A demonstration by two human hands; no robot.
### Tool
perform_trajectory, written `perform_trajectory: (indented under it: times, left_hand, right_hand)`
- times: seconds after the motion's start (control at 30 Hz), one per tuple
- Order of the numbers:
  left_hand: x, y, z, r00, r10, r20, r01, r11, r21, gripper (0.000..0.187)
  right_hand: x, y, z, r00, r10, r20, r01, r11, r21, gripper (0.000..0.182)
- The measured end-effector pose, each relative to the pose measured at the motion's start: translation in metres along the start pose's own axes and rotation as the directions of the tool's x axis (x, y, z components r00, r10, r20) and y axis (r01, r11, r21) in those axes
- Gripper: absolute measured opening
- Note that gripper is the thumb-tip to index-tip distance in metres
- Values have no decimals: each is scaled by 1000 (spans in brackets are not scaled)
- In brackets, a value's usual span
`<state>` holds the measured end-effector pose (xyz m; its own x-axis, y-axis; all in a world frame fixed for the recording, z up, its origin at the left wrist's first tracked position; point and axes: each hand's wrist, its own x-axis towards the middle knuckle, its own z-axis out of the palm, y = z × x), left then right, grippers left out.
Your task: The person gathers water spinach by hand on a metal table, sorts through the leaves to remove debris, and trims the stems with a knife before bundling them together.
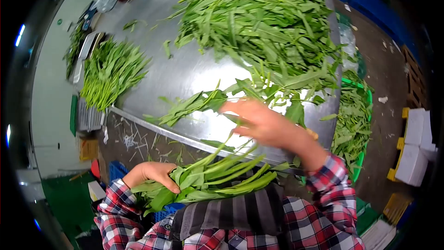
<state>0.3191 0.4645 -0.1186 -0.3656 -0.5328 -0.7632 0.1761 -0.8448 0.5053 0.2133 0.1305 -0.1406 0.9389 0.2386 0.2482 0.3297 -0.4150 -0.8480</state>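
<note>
My left hand (159, 174) is closed round the leafy end of a bunch of water spinach (217, 176), held low in front of my body with its pale stems pointing right. My right hand (256, 119), blurred by motion, is above the front part of the steel table (157, 83). Its thumb and fingers are apart, and the fingertips overlap the stem end of a small loose sprig (194, 105). More stray leaves (296, 111) lie just beyond that hand. A striped grey and black cloth covers my lap.
A large heap of water spinach (259, 23) covers the table's far right. At the left edge, a neat bundle (113, 71) lies beside a scale-like device (88, 46). To the right, a green basket (368, 129) holds more greens. White boxes (416, 148) stand farther right; stem scraps litter the floor.
</note>
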Motion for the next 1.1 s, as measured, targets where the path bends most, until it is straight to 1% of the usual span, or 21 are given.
perform_trajectory:
  times: [0.03, 0.07, 0.17, 0.23, 0.27, 0.33, 0.4, 0.43, 0.47, 0.5, 0.53, 0.6, 0.63, 0.67, 0.73, 0.77, 0.87, 0.9, 0.93, 1.0, 1.1]
  left_hand:
    - [-5, 10, 2, 1000, -30, 7, 29, 999, 39, 40]
    - [-10, 16, 4, 998, -59, 16, 58, 995, 83, 40]
    - [-32, -8, -13, 998, -53, -25, 52, 999, -16, 39]
    - [-46, -25, -30, 995, -60, -85, 46, 986, -162, 39]
    - [-52, -30, -42, 994, -59, -95, 35, 972, -230, 40]
    - [-66, -31, -60, 995, -26, -99, -6, 951, -309, 42]
    - [-80, -30, -88, 994, 30, -108, -37, 998, -60, 47]
    - [-90, -29, -106, 988, 101, -113, -90, 991, 97, 56]
    - [-97, -31, -124, 947, 292, -133, -244, 925, 292, 68]
    - [-106, -33, -142, 885, 420, -201, -310, 854, 419, 67]
    - [-114, -38, -161, 768, 511, -384, -335, 833, 440, 65]
    - [-124, -49, -197, 333, 579, -744, -443, 793, 419, 63]
    - [-124, -52, -208, 154, 571, -806, -502, 748, 434, 61]
    - [-121, -55, -212, 38, 565, -824, -557, 696, 452, 60]
    - [-119, -57, -200, 141, 604, -784, -603, 681, 416, 54]
    - [-113, -58, -189, 234, 633, -738, -650, 666, 366, 50]
    - [-58, -57, -136, 597, 688, -412, -734, 676, 64, 38]
    - [-36, -61, -116, 678, 674, -295, -713, 700, -38, 34]
    - [-17, -62, -103, 715, 677, -176, -688, 726, -2, 41]
    - [24, -77, -76, 764, 636, -108, -640, 723, -260, 43]
    - [68, -102, -54, 784, 604, -143, -508, 493, -706, 48]
  right_hand:
    - [15, -2, 21, 940, 130, 315, -188, 969, 162, 52]
    - [23, 0, 38, 768, 190, 611, -407, 881, 239, 54]
    - [2, 3, 78, 568, 30, 823, -493, 813, 310, 64]
    - [-7, -12, 86, 599, 8, 801, -518, 766, 380, 65]
    - [-3, -22, 90, 657, 88, 749, -521, 772, 365, 62]
    - [14, -34, 110, 622, 210, 754, -508, 841, 184, 50]
    - [29, -44, 135, 645, 287, 708, -490, 866, 95, 44]
    - [39, -46, 147, 655, 328, 680, -487, 872, 49, 41]
    - [53, -47, 157, 667, 371, 646, -587, 796, 148, 37]
    - [68, -47, 169, 672, 420, 610, -667, 700, 254, 34]
    - [78, -45, 177, 671, 469, 574, -722, 590, 361, 30]
    - [87, -25, 191, 645, 584, 492, -735, 301, 607, 24]
    - [85, -21, 186, 624, 662, 415, -688, 212, 694, 22]
    - [80, -19, 173, 595, 741, 311, -616, 173, 768, 21]
    - [60, -33, 133, 503, 861, 70, -447, 190, 874, 17]
    - [49, -44, 117, 457, 889, -18, -380, 213, 900, 15]
    - [29, -70, 115, 366, 921, -130, -282, 243, 928, 11]
    - [29, -72, 127, 401, 908, -124, -283, 251, 926, 36]
    - [30, -74, 147, 429, 899, -87, -287, 228, 930, 37]
    - [31, -76, 193, 496, 869, 6, -252, 137, 958, 37]
    - [28, -70, 243, 570, 815, 109, -233, 33, 972, 39]
